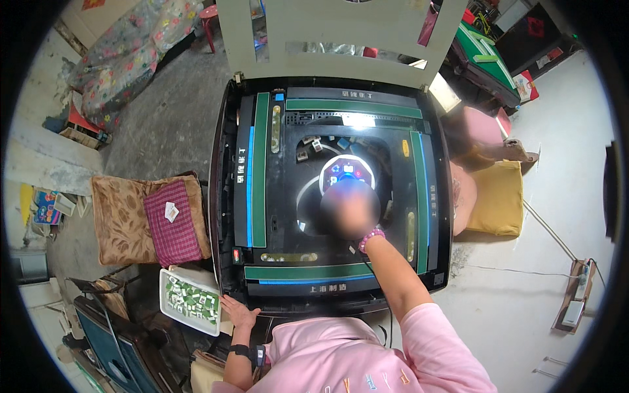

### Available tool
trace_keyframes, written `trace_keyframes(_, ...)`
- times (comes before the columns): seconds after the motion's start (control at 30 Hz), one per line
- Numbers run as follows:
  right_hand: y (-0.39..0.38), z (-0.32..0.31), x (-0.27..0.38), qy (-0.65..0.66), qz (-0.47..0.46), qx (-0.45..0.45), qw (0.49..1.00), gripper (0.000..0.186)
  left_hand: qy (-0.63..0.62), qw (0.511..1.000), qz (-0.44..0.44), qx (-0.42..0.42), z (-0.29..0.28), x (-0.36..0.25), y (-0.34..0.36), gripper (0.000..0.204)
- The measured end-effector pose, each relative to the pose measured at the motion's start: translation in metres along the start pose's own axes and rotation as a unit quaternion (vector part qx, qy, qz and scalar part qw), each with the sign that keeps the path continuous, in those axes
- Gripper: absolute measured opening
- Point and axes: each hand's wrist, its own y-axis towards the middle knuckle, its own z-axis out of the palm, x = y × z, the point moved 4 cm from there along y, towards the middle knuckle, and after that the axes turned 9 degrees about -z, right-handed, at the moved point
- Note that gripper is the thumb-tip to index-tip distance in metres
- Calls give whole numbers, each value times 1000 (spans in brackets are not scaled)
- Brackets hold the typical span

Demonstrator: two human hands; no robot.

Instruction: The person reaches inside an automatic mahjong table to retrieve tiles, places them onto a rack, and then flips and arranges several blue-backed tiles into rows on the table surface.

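Note:
A mahjong table (334, 290) with a dark top, green strips and blue bars fills the middle. My right hand (350, 215) reaches over its round centre control (347, 167), which glows; the hand and its fingers are blurred, and a pink bead bracelet circles the wrist. Loose tiles (317, 145) show in the recess around the centre. My left hand (243, 314) rests at the table's near-left corner with fingers apart, beside a white tray (171, 319) of green-and-white tiles.
A pale panel (341, 26) stands upright at the back. Cushioned seats (124, 216) (498, 203) flank the table. A second green table (475, 59) is at back right, a flowered cover (124, 56) at back left. A wooden board with power strips (573, 295) lies at right.

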Motion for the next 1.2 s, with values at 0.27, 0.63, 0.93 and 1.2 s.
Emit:
trace_keyframes(0.27, 12, 24, -58, 105, 58, -152, 981, 57, -22, 1000, -6, 3, -1, -5, -2, 135)
trace_keyframes(0.63, 46, 18, -44, -15, 105, -152, 983, 59, 18, 1000, -2, 8, 4, -2, 0, 133)
trace_keyframes(0.93, 53, -5, -37, -6, 126, -40, 991, 50, 101, 995, 3, 15, 2, -2, -2, 130)
trace_keyframes(1.2, 44, -11, -38, 108, 42, -213, 970, 55, 37, 999, 10, -9, -5, -7, -7, 133)
